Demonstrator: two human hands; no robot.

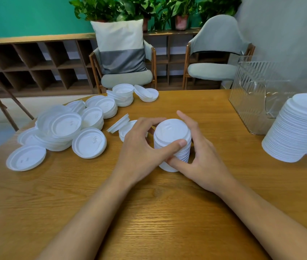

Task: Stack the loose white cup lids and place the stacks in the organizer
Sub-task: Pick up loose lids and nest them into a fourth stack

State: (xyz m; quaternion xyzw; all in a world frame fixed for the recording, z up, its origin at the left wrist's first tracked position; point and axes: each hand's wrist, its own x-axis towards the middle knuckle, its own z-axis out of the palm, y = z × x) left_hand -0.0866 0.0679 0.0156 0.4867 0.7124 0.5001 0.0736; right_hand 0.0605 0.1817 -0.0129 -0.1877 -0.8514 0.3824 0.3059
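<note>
Lid stack [169, 134], one, stands on the bench [149, 212], gripped between left hand [139, 147] and right hand [203, 160]; two taller stacks [297, 128] and one clear organizer [252, 94] sit right, loose lids [88, 143] left.

Left hand [141, 147]: my fingers curl over the top of the short stack [171, 132] of white lids, thumb across its near side.
Right hand [203, 162]: I hold the same stack from the right, thumb against its lower part, forefinger up along its far side.
Short stack: upright on the table [149, 212], between both my hands.
Loose lids [88, 143]: scattered and partly piled to my left, some overlapping, one tilted on edge.
Tall stack [299, 128]: at the right edge, leaning.
Organizer [252, 91]: clear ribbed plastic, just behind the tall stack.
Background: two chairs [212, 70], one with a cushion [120, 45].
</note>
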